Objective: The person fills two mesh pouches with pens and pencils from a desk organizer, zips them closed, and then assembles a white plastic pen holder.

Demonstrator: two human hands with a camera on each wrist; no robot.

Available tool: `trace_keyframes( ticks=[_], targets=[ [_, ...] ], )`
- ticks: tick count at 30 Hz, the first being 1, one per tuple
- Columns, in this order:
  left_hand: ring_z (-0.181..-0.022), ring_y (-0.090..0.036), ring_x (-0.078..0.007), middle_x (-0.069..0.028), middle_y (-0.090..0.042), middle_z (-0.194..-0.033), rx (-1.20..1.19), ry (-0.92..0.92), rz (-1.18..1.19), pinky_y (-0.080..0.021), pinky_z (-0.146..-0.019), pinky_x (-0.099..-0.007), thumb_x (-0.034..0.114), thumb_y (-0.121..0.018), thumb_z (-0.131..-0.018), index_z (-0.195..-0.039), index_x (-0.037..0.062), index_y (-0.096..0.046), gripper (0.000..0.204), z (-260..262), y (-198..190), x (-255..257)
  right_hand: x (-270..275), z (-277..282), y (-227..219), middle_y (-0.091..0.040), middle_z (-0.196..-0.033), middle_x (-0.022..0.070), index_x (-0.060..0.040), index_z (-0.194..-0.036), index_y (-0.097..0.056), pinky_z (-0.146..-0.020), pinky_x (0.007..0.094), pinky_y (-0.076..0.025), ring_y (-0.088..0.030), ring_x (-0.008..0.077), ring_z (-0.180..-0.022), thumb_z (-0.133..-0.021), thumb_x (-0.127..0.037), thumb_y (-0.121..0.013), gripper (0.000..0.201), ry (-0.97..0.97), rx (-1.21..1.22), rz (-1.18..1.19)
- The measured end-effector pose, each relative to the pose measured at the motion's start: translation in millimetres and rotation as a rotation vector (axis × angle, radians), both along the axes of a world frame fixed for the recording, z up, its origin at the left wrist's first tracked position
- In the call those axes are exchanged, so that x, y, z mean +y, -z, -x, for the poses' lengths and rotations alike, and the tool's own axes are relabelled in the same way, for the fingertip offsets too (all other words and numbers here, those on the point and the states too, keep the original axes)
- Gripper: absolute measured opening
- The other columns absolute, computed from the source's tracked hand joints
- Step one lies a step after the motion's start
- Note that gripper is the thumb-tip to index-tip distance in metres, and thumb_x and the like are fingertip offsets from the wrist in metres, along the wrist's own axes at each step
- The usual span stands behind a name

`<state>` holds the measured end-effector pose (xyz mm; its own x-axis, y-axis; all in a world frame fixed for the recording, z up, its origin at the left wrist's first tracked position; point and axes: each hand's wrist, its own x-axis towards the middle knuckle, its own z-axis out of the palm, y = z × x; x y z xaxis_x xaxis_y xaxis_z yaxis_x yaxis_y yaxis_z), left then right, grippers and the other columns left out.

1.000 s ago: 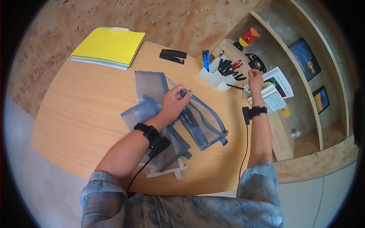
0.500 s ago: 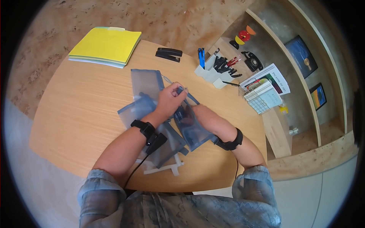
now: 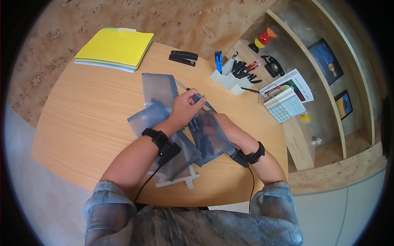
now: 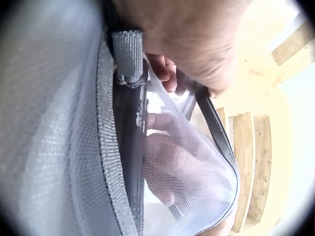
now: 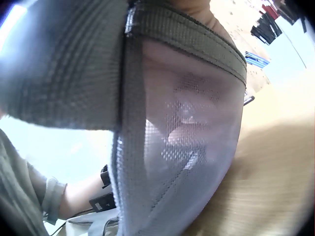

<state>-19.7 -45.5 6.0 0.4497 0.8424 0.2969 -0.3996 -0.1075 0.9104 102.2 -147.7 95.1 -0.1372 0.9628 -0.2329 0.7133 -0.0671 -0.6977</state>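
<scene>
My left hand (image 3: 184, 108) pinches the top edge of a grey-blue mesh zip pouch (image 3: 211, 145) above the desk. My right hand (image 4: 172, 162) is inside that pouch, its spread fingers showing blurred through the mesh in the left wrist view. In the right wrist view the pouch's mesh side (image 5: 197, 172) drapes over those fingers. A dark item (image 3: 198, 127) with white lettering lies along the pouch's left side. Beneath my left wrist, other mesh pouches (image 3: 158, 88) overlap in a loose pile, one with white trim (image 3: 186, 181).
A stack of yellow-topped folders (image 3: 115, 47) lies at the far left, with a black stapler (image 3: 183, 57) beside it. Back right stand a white pen holder (image 3: 223, 80) with blue, black and red pens, and a wire rack (image 3: 277, 108) of books.
My right hand has come from beside the pen holder and books, down and left into the mesh pouch. The pouch's side bulges around it. My left hand keeps its pinch.
</scene>
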Motion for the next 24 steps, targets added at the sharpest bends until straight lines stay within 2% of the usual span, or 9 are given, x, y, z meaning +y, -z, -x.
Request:
trace_keyframes(
  ticks=[6, 8, 10, 12, 14, 17, 19, 22, 24],
  targets=[
    [-0.053, -0.038, 0.0021, 0.0078, -0.047, -0.063, -0.052, 0.009, 0.08, -0.029, -0.045, -0.0173, 0.01, -0.063, -0.086, -0.08, 0.0029, -0.055, 0.012, -1.2, -0.2, 0.6, -7.7, -10.5, -21.9, -0.06, -0.071, 0.0081, 0.0011, -0.092, -0.052, -0.059, 0.03, -0.048, -0.064, 0.0187, -0.07, -0.079, -0.002, -0.059, 0.015, 0.144, -0.154, -0.083],
    [-0.053, -0.038, 0.0021, 0.008, -0.046, -0.062, -0.062, 0.005, 0.093, -0.029, -0.045, -0.0174, 0.01, -0.063, -0.086, -0.08, 0.0029, -0.055, 0.012, -0.5, -0.3, 0.3, -13.5, -24.2, -37.3, -0.061, -0.072, 0.0082, -0.0015, -0.09, -0.048, -0.05, 0.0261, -0.046, -0.064, 0.0166, -0.065, -0.079, -0.003, -0.057, 0.014, 0.285, 0.19, -0.055],
    [-0.052, -0.038, 0.0021, 0.0084, -0.045, -0.06, -0.086, 0.001, 0.094, -0.029, -0.044, -0.0175, 0.01, -0.063, -0.086, -0.08, 0.0029, -0.055, 0.012, 2.1, -6.7, -2.4, -13.8, -36.6, -60.6, -0.061, -0.073, 0.0072, -0.0028, -0.091, -0.045, -0.046, 0.0223, -0.044, -0.063, 0.0136, -0.061, -0.081, -0.003, -0.056, 0.015, 0.409, 0.23, -0.413],
    [-0.051, -0.037, 0.0021, 0.0086, -0.044, -0.059, -0.067, -0.017, 0.083, -0.028, -0.044, -0.0176, 0.01, -0.063, -0.086, -0.081, 0.0028, -0.055, 0.012, 1.4, -5.3, -1.7, -2.8, -78.0, -78.0, -0.062, -0.076, 0.0081, -0.0013, -0.09, -0.044, -0.049, 0.0232, -0.046, -0.063, 0.0136, -0.063, -0.084, -0.004, -0.055, 0.013, 0.512, 0.187, -0.771],
    [-0.05, -0.037, 0.002, 0.0088, -0.044, -0.058, -0.064, -0.01, 0.085, -0.028, -0.043, -0.0177, 0.01, -0.063, -0.086, -0.081, 0.0028, -0.055, 0.012, -1.4, -3.5, -0.6, 9.1, -106.9, -98.8, -0.062, -0.079, 0.01, 0.001, -0.093, -0.044, -0.054, 0.0247, -0.05, -0.065, 0.0148, -0.067, -0.087, -0.006, -0.054, 0.014, 0.644, -0.145, -1.013],
    [-0.049, -0.036, 0.002, 0.0088, -0.044, -0.058, -0.047, -0.006, 0.089, -0.028, -0.043, -0.0177, 0.011, -0.063, -0.087, -0.082, 0.003, -0.056, 0.011, -0.4, -3.5, -0.2, 41.2, -158.9, -96.3, -0.063, -0.081, 0.0117, 0.0022, -0.093, -0.045, -0.059, 0.026, -0.052, -0.066, 0.0159, -0.069, -0.088, -0.007, -0.053, 0.013, 0.621, -0.126, -1.231],
    [-0.05, -0.037, 0.002, 0.0087, -0.044, -0.058, 0.01, -0.037, 0.064, -0.028, -0.043, -0.0177, 0.011, -0.063, -0.087, -0.082, 0.003, -0.056, 0.011, 1.5, -4.6, -0.6, 61.2, -194.5, -87.5, -0.063, -0.08, 0.0116, 0.0022, -0.094, -0.046, -0.06, 0.0262, -0.052, -0.066, 0.0162, -0.07, -0.089, -0.008, -0.054, 0.014, 0.69, -0.138, -1.175],
    [-0.049, -0.044, -0.001, 0.006, -0.048, -0.06, -0.006, 0.018, 0.068, -0.036, -0.045, -0.0179, 0.014, -0.061, -0.088, -0.085, 0.0037, -0.056, 0.012, 2.4, -2.2, 1.7, 87.7, -225.1, -65.1, -0.065, -0.084, 0.0134, 0.0012, -0.094, -0.05, -0.063, 0.0296, -0.052, -0.067, 0.0201, -0.071, -0.088, -0.014, -0.056, 0.017, 0.776, -0.196, -1.007],
    [-0.05, -0.039, 0.001, 0.0078, -0.045, -0.059, -0.022, 0.003, 0.074, -0.031, -0.044, -0.0177, 0.012, -0.062, -0.087, -0.083, 0.0033, -0.055, 0.012, 0.2, -1.7, 1.6, 99.3, -247.7, -49.4, -0.065, -0.086, 0.0145, 0.0008, -0.094, -0.052, -0.067, 0.0324, -0.052, -0.067, 0.0232, -0.074, -0.087, -0.017, -0.058, 0.02, 0.803, -0.325, -0.8]
  ],
)
